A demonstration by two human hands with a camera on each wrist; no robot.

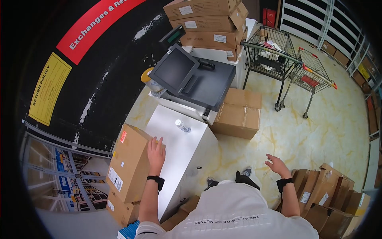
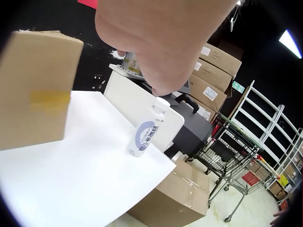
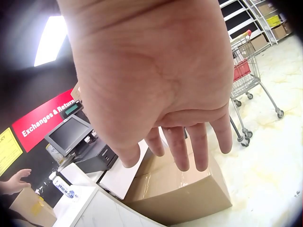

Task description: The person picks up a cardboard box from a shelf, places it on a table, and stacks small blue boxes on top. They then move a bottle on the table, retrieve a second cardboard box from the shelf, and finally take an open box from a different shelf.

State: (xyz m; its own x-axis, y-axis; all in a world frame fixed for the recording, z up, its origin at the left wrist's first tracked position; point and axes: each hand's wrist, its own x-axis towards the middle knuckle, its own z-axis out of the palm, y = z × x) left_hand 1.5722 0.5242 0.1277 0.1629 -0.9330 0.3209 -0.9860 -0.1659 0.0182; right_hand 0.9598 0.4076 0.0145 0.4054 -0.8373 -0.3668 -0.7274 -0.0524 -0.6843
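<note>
Counter [image 1: 179, 151] plain white. Cardboard box [image 1: 129, 163] brown, with a red sticker and white labels. Bottle [image 1: 182, 126] white, blue label. Monitor [image 1: 174, 67] black. Sign [image 1: 95, 24] red, white lettering. Policy notice [image 1: 49, 88] yellow, black text. Floor [image 1: 318, 131] cream marble, yellow veining. Shirt [image 1: 230, 215] white, black print.

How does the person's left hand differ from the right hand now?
The left hand rests on the edge of the brown cardboard box beside the white counter; the right hand touches nothing, spread above the pale marbled floor. The left reaches forward, the right out to the side. Both are open and wear black wrist straps.
</note>
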